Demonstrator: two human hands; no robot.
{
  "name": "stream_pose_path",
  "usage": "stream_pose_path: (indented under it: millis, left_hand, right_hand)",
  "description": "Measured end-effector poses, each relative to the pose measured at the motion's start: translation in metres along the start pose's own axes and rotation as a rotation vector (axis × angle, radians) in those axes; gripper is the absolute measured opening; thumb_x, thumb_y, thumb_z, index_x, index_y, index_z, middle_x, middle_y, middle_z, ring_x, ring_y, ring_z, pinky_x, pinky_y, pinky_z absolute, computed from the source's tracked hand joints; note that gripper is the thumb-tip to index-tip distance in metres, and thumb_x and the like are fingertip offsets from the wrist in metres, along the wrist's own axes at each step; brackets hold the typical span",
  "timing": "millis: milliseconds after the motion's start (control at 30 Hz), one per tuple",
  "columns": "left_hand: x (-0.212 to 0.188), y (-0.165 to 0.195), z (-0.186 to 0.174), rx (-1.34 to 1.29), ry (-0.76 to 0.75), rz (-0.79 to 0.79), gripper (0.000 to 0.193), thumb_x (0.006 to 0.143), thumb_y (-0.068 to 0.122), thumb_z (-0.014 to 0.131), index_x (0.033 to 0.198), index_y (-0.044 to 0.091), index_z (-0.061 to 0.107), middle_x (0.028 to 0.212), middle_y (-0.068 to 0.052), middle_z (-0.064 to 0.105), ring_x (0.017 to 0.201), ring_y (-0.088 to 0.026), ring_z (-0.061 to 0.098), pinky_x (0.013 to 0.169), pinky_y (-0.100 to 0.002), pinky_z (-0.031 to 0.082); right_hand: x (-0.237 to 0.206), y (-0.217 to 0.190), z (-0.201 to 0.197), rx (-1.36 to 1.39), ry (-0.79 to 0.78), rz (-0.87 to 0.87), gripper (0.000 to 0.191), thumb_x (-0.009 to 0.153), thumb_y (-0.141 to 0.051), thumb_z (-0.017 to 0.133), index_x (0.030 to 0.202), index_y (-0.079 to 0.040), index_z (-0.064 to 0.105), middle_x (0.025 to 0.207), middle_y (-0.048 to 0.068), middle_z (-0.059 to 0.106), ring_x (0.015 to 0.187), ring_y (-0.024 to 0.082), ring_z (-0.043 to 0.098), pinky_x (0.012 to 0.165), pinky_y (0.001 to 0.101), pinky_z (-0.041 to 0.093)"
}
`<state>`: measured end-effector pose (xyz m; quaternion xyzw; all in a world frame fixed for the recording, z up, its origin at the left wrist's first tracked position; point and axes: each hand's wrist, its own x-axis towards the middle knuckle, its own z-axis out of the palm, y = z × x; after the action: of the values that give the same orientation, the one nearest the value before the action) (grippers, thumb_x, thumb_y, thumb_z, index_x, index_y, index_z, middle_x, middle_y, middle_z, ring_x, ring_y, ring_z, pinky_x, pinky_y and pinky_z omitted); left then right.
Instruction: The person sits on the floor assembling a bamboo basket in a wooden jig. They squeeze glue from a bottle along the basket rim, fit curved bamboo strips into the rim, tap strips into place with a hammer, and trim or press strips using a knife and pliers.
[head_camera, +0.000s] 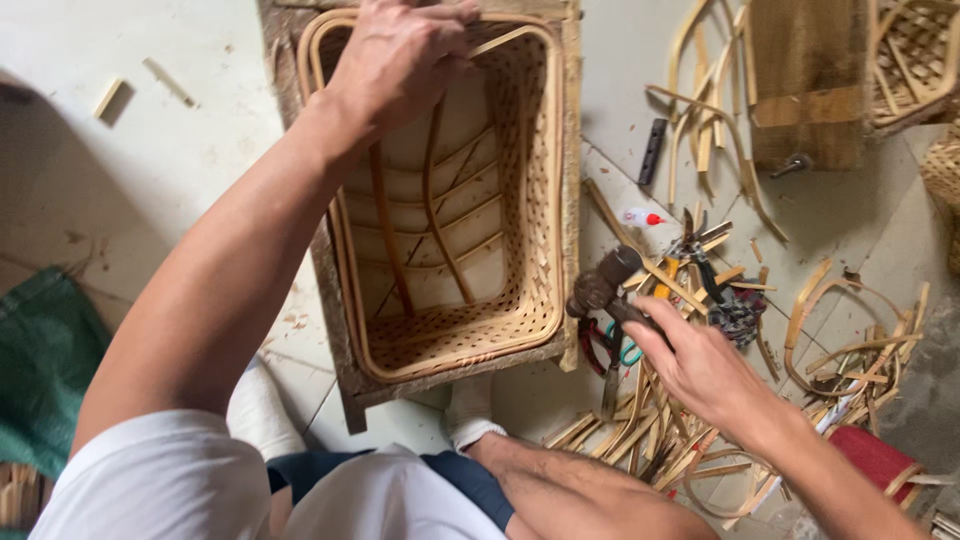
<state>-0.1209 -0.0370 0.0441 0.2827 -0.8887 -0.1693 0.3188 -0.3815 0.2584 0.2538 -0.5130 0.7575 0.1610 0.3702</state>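
Head view: the left hand (400, 55) has its fingers clamped over the far rim of the rectangular woven bamboo basket (520, 200), which sits in a rough wooden frame (340, 330) on the floor. To the right, the right hand (700, 365) has its fingers closed on the dark hammer (603, 283); its head points left, just beside the basket's near right corner.

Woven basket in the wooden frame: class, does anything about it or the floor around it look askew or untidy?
The basket sits squarely in its frame, left hand on its rim. The oddity is beside it: bamboo strips lie strewn on the floor where the right hand grips a hammer.
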Motion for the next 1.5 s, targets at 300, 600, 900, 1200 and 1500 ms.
stream_pose_path:
  millis: [300, 600, 900, 1200, 1500]
  left_hand:
    - [-0.001, -0.005, 0.008, -0.044, -0.021, -0.006, 0.012, 0.095, 0.010, 0.078, 0.085, 0.004, 0.075, 0.090, -0.010, 0.075, 0.074, -0.021, 0.071, 0.069, -0.038, 0.058]
    - [-0.005, -0.010, 0.017, -0.176, -0.058, -0.131, 0.006, 0.105, 0.005, 0.070, 0.102, 0.005, 0.076, 0.090, -0.010, 0.073, 0.069, -0.020, 0.069, 0.056, -0.037, 0.056]
    - [-0.005, -0.008, 0.001, -0.049, 0.061, 0.033, 0.014, 0.093, 0.018, 0.080, 0.087, 0.007, 0.073, 0.083, -0.009, 0.073, 0.077, -0.028, 0.070, 0.072, -0.044, 0.055]
    - [-0.009, -0.011, 0.006, -0.146, 0.009, -0.059, 0.010, 0.098, 0.016, 0.078, 0.096, 0.006, 0.076, 0.086, -0.010, 0.074, 0.074, -0.026, 0.071, 0.069, -0.042, 0.055]
    - [-0.002, -0.013, 0.000, -0.030, 0.053, 0.036, 0.015, 0.095, 0.023, 0.080, 0.099, 0.010, 0.077, 0.129, -0.004, 0.075, 0.126, -0.029, 0.057, 0.109, -0.047, 0.037]
  right_hand:
    - [0.038, -0.072, -0.016, -0.323, -0.167, -0.265, 0.039, 0.098, -0.040, 0.050, 0.128, -0.016, 0.061, 0.074, 0.021, 0.070, 0.070, 0.043, 0.068, 0.064, 0.0539, 0.053]
    - [0.041, -0.064, -0.008, -0.427, -0.224, -0.240, 0.042, 0.099, -0.044, 0.049, 0.125, -0.016, 0.065, 0.066, 0.020, 0.068, 0.065, 0.039, 0.066, 0.062, 0.0527, 0.052]
    - [0.033, -0.087, 0.093, 0.669, -0.379, -0.063, 0.053, 0.099, -0.031, 0.054, 0.148, -0.013, 0.052, 0.061, 0.001, 0.059, 0.043, 0.011, 0.052, 0.041, 0.0288, 0.045]
    - [0.037, -0.114, 0.115, 0.665, -0.474, -0.203, 0.052, 0.100, -0.032, 0.053, 0.147, -0.010, 0.054, 0.058, 0.000, 0.057, 0.040, 0.008, 0.051, 0.039, 0.0260, 0.045]
    - [0.036, -0.060, 0.106, 0.719, -0.131, -0.070, 0.052, 0.092, -0.024, 0.063, 0.142, -0.010, 0.059, 0.059, 0.001, 0.064, 0.043, 0.008, 0.056, 0.040, 0.0255, 0.047]
